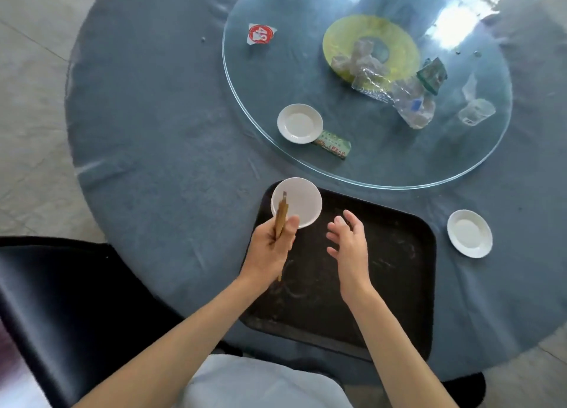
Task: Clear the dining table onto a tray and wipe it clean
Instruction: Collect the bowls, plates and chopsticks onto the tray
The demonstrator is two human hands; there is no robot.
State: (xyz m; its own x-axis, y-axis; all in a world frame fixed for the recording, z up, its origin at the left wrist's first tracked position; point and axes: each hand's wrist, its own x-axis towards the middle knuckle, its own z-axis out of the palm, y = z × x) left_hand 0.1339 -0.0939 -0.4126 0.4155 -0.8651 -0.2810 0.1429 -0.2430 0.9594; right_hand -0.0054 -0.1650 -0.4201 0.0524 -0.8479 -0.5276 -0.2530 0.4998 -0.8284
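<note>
- The left hand (271,248), at lower centre of the frame, grips a pair of brown chopsticks (280,220) with curled fingers, and its thumb presses the near rim of a white bowl (297,203).
- The bowl is at the upper left corner of the tray (399,285), partly past its edge; I cannot tell if it rests there or is lifted.
- The chopsticks run from below the hand up over the bowl, tips inside its outline.
- The right hand (348,248) hovers over the middle of the tray, palm toward the left hand, fingers spread wide and loosely bent, holding nothing.
- The black tray lies on the near edge of the table (147,125), under both hands; its surface shows pale smears.
- A round table with a blue cloth under clear film fills most of the frame.
- One white saucer (469,233) sits on the cloth just right of the tray.
- A glass turntable (276,79) takes up the upper right of the frame.
- On its near left edge is a second saucer (299,123), touching a green packet (333,145) to its right.
- Further in lie a yellow disc (399,42) under the glass, crumpled clear plastic (368,67), a crushed bottle (414,107), a dark green packet (432,74) and a clear cup (475,111).
- A red and white card (260,34) lies near the turntable's upper left edge.
- A black chair (61,300) stands at lower left, beside the table.
</note>
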